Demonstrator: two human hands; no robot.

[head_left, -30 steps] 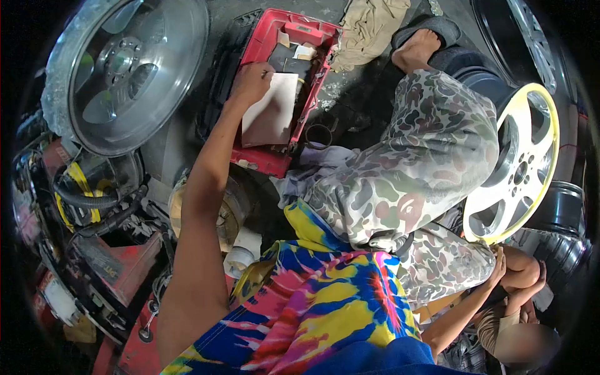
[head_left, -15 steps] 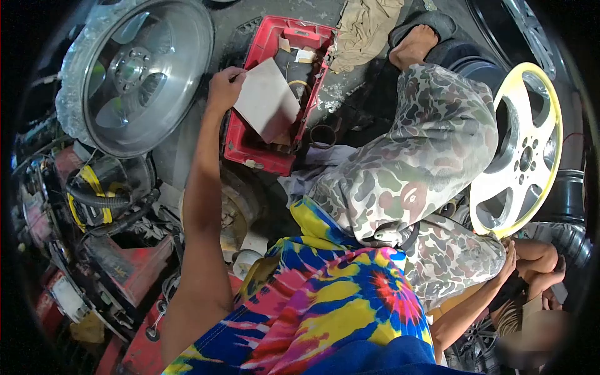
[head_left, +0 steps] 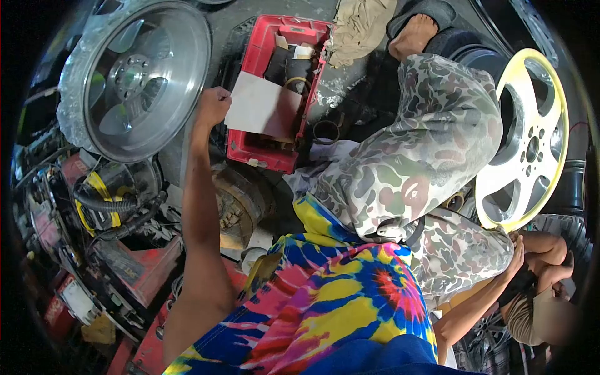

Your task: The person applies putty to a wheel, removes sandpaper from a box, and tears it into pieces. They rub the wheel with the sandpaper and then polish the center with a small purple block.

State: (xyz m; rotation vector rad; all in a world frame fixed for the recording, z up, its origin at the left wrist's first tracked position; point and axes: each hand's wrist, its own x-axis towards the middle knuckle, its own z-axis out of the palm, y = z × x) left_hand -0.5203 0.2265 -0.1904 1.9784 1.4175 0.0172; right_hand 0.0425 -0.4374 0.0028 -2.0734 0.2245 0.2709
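Observation:
My left hand [head_left: 214, 105] is closed, pinching the left edge of a stiff, off-white rectangular sheet [head_left: 262, 105]. The sheet lies slanted over a red plastic bin [head_left: 255, 154], covering part of what is inside. Beneath and beside it in the bin are dark rolled pieces [head_left: 297, 69] and some paper scraps [head_left: 304, 51]. My right hand [head_left: 516, 251] rests against my knee with its fingers stretched out, just below a white wheel rim with a yellow edge [head_left: 509, 178]. Part of that hand is hidden by the knee.
A large bare-metal wheel [head_left: 159, 115] stands at the upper left. A tan cloth [head_left: 361, 31] lies beyond the bin. Below the bin sits a brown, dirty wheel hub [head_left: 234, 215]. Machinery with a black hose [head_left: 103, 203] is at left. Another person [head_left: 544, 269] sits at lower right.
My left hand has moved left and slightly down, and the sheet has turned with it to lie flatter across the bin. My right hand stays at the knee.

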